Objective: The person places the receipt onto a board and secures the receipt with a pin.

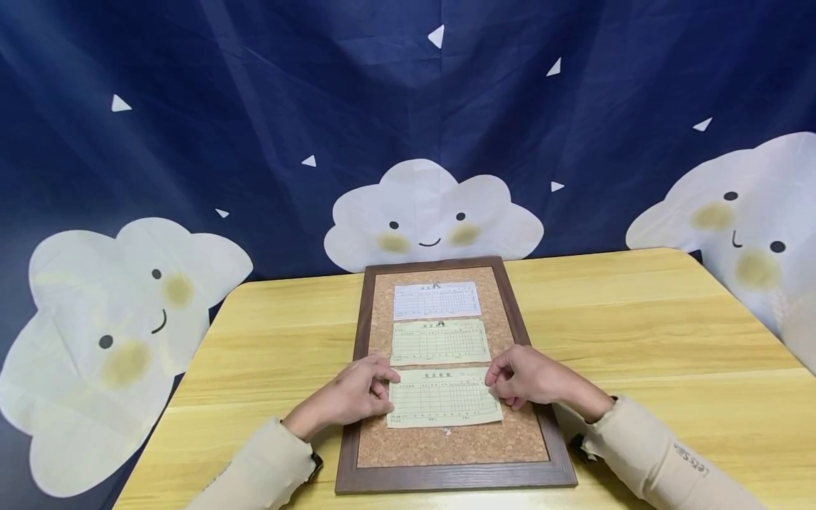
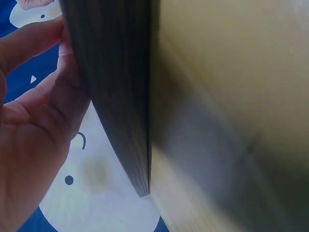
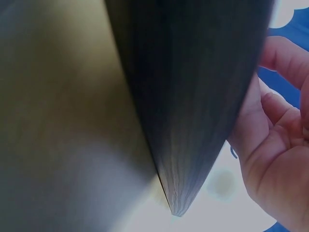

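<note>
A cork board (image 1: 452, 450) in a dark wooden frame lies on the table, with three printed form slips one above another. The lowest, a pale green slip (image 1: 443, 400), lies between both hands. My left hand (image 1: 347, 393) holds its left edge, index fingertip at the upper corner and thumb lower down. At the right edge, my right hand (image 1: 529, 379) pinches the slip with curled fingers. Above it are another pale green slip (image 1: 440, 343) and a white slip (image 1: 436, 303), each with a small shiny pin or clip at its top. Both wrist views show the hands beside the frame (image 2: 111, 87), the slip hidden.
The yellow wood-grain table (image 1: 637, 333) extends on both sides of the board. Behind its far edge hangs a dark blue curtain (image 1: 382, 85) with smiling clouds. A small shiny piece (image 1: 447, 431) shows on the cork just below the lowest slip.
</note>
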A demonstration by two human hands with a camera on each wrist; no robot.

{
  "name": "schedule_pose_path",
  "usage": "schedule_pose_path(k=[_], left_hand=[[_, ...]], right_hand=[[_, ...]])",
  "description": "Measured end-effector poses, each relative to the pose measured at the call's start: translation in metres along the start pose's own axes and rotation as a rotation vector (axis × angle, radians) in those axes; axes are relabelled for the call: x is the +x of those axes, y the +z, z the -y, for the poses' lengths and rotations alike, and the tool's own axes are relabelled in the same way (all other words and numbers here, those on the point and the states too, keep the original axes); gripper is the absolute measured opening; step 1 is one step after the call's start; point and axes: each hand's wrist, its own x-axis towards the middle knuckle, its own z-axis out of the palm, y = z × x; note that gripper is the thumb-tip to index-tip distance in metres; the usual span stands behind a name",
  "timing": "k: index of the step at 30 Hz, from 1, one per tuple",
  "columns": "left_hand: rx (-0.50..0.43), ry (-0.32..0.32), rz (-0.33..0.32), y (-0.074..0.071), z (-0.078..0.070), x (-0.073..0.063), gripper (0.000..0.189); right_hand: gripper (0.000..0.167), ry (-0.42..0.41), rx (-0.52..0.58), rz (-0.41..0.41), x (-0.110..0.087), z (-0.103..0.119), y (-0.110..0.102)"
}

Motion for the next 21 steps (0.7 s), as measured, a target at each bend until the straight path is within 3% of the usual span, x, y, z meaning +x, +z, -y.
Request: schedule_pose_path(k=[8, 21], left_hand=[[0.168, 0.034, -0.029, 0.0012, -0.0016, 0.0002, 0.033], [0.268, 0.065, -0.038, 0.0011, -0.0018, -0.0026, 0.039]], right_hand=[[0.009, 0.004, -0.009, 0.0, -0.0001, 0.0007, 0.0005], [0.011, -0.007, -0.076, -0.024, -0.0021, 0.0025, 0.0018]])
